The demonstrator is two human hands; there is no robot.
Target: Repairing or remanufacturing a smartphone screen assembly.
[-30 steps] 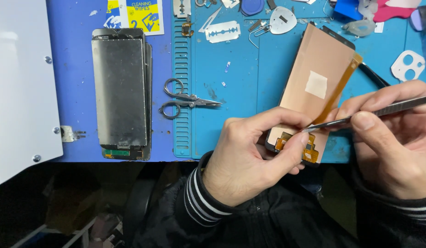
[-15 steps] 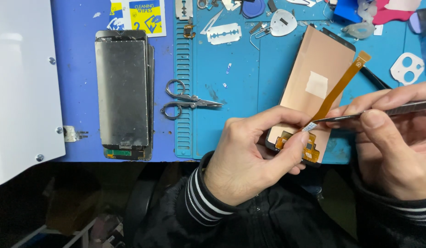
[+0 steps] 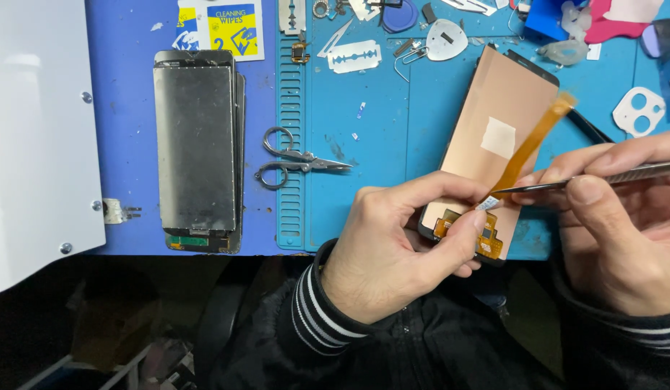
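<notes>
Left of the left grip, a dark phone frame (image 3: pixel 197 148) and small scissors (image 3: pixel 300 160) lie on the blue bench (image 3: pixel 364 188), well apart from the work; the left hand (image 3: pixel 400 253) is curled palm-down, its thumb and forefinger pinched on the lower edge of the copper-backed display panel (image 3: pixel 486 119), just beside the orange connector area; the panel lies face-down, tilted away from that grip toward the upper right; the orange flex ribbon (image 3: pixel 533 141) rises from the pinch point and stands lifted off the panel's back; the right hand (image 3: pixel 616 231) is clenched around metal tweezers (image 3: pixel 609 177), held nearly level, with their tip pressed in at the ribbon's base, touching the left fingertips (image 3: pixel 473 222); a tear or crease in the ribbon is judged likely if the tip is levered too hard, and a slip could drive the point into the left fingers or scratch the panel.
</notes>
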